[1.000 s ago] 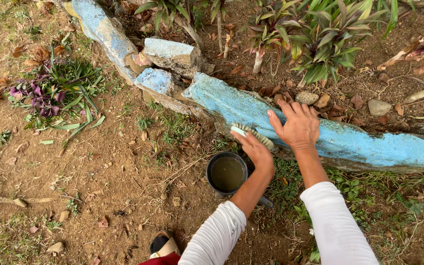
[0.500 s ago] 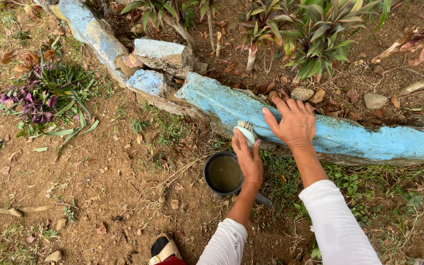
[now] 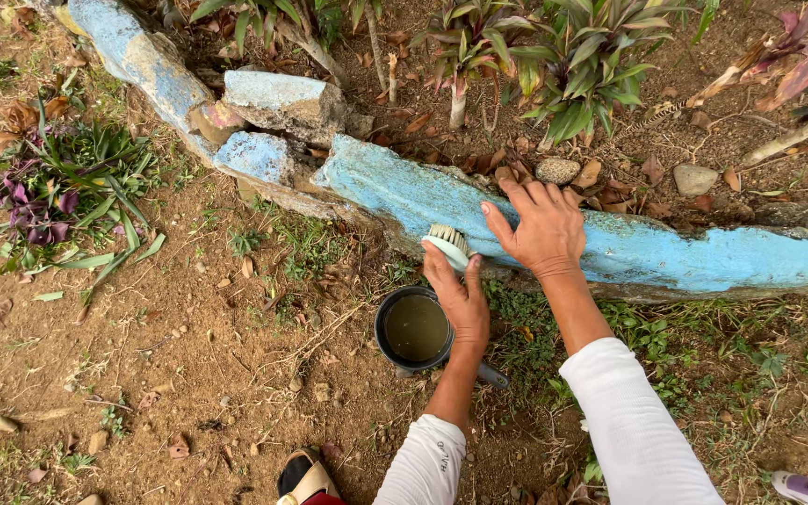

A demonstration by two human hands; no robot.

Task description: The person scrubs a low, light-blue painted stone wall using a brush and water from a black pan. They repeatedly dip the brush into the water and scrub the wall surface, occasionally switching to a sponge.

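Observation:
My left hand [image 3: 461,297] is shut on a small scrubbing brush [image 3: 448,245] with pale bristles. The brush is pressed against the front face of a long blue-painted stone border [image 3: 666,254]. On top of that border, just right of the brush, my right hand [image 3: 541,230] lies flat with its fingers spread. A dark round pot [image 3: 413,329] of murky water stands on the soil directly below my left hand, its handle pointing right. Both arms wear white sleeves.
Broken blue-painted stones [image 3: 278,101] continue the border to the upper left. Green and reddish plants [image 3: 577,65] grow in the bed behind it, with loose pebbles [image 3: 697,178] nearby. A purple-leaved plant [image 3: 44,192] sits at the left. My sandalled foot [image 3: 303,479] is at the bottom.
My left hand has slid the brush slightly left and up along the border's face. My right hand stays resting on the border.

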